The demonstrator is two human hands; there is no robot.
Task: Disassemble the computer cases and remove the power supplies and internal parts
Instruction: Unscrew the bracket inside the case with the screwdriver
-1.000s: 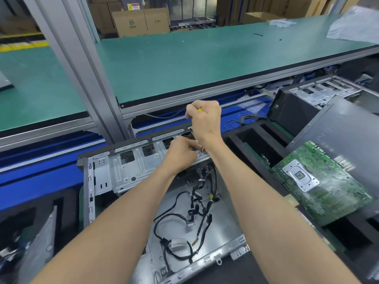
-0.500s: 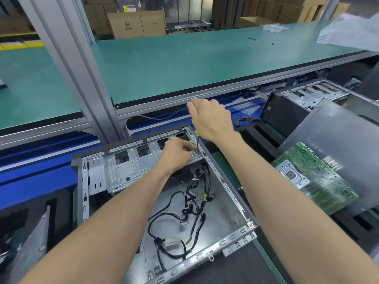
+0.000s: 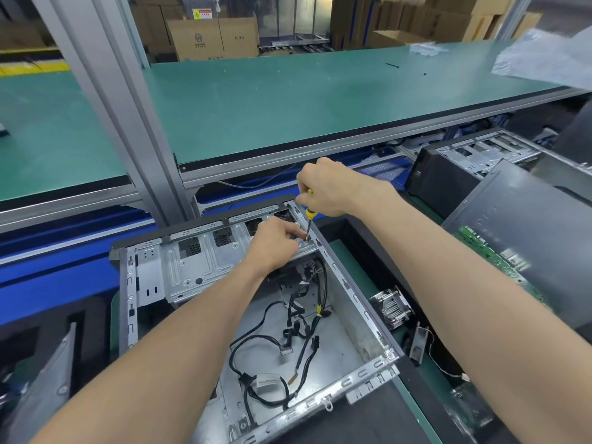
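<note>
A: Where's the case (image 3: 224, 302)?
B: Lying open on its side on the low dark desk (image 3: 368, 421), right under both hands. The metal bracket (image 3: 205, 264) spans its far end, and loose cables (image 3: 298, 328) sprawl over the floor of it.

A: And the hands?
B: The right hand (image 3: 333, 187) has its fingers curled round a yellow-handled screwdriver (image 3: 309, 221), held nearly upright with the tip down on the bracket near the case's right wall. The left hand (image 3: 274, 241) rests on the bracket just beside the tip, fingers (image 3: 296, 233) bent and reaching toward it. Whether they pinch the screw or only steady the shaft, I can't tell.

A: What could go wrong?
B: The tip could slip out of the screw head and jab those left fingers, since they sit so close. If the driver tilts, it may chew the head. A freed screw could drop among the cables and get lost. The sheet-metal edges look sharp enough to cut a forearm.

A: Anything beside it at risk?
B: A heatsink (image 3: 392, 307) and a green board (image 3: 493, 261) lie to the right; a shoved case could knock them.

A: Any writing?
B: A carton (image 3: 211, 38) behind the green shelf (image 3: 288, 100) carries a round logo, unreadable. A yellow-and-red warning label (image 3: 202, 13) above it is too small to read.
</note>
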